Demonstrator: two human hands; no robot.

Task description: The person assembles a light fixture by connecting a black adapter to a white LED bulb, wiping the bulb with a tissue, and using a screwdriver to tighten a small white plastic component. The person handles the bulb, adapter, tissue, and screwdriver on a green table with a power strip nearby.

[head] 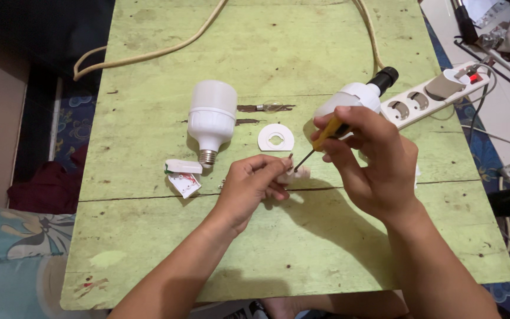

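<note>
White plastic, small and light, the fitting [295, 173] looks brittle, so I keep my left hand [249, 186] pinched on its sides while my right hand [367, 156] clasps the screwdriver [320, 142] just above.

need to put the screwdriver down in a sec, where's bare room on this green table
The near strip of the table, between both forearms and the front edge, is bare. So is the far middle, between the cream cable and the standing bulb. It is crowded around the left hand, right hand and white ring.

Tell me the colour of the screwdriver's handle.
Yellow, with black; the screwdriver shows in the head view.
</note>
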